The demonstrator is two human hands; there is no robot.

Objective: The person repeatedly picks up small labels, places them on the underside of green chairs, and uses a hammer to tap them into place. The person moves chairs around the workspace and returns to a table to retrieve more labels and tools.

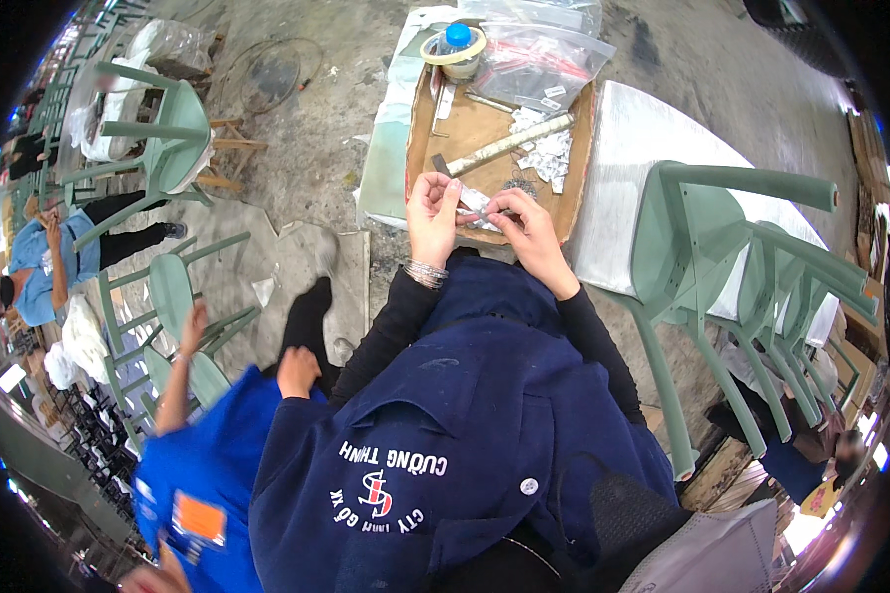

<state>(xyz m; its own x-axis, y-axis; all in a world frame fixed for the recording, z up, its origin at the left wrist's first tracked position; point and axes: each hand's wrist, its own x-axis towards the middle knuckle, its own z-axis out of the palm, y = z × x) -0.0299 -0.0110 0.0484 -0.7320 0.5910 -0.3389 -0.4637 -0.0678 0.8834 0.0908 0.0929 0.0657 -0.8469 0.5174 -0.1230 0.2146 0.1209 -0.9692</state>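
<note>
Over the near edge of a shallow cardboard tray (581, 148), my left hand (432, 219) and my right hand (534, 237) are close together with their fingertips pinched. Between them is something small that I cannot make out, partly hidden by the fingers. Just beyond, in the tray, lies a hammer-like tool with a pale wrapped handle (509, 145). White paper scraps (547, 163) and a small pile of dark metal pieces (520, 186) sit to its right. A thin bent metal rod (441, 109) rests along the tray's left side.
A tub with a blue cap (458, 38) and clear plastic bags (544, 61) occupy the tray's far end. Green chairs (682, 237) stand on the right, more green chairs (173, 292) on the left. A co-worker in blue (208, 465) is close by my left; another person (44, 257) sits farther left.
</note>
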